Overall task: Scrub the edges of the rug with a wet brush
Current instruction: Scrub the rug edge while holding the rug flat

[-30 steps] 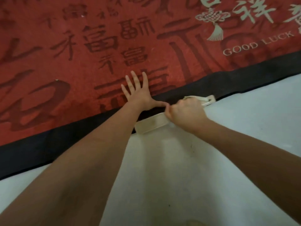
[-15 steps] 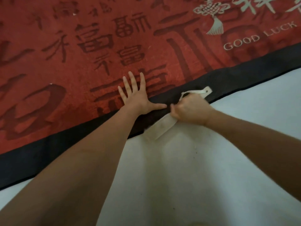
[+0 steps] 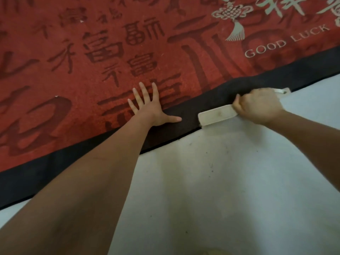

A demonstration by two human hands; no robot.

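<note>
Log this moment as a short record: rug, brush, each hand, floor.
rug: red with dark characters, "GOOD LUCK" lettering, black border along the near edge
brush: pale, lying along the black border at the rug's edge
left hand: flat, fingers spread on the red pile, thumb on the border
right hand: grip curled round the brush handle
floor: pale, a few dark specks

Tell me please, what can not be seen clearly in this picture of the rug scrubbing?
- Brush bristles: face down, head view.
- Brush handle: covered by the right hand.
- Wetness of the brush: cannot tell.
- Rug: cut off by the top and left edges.
</note>
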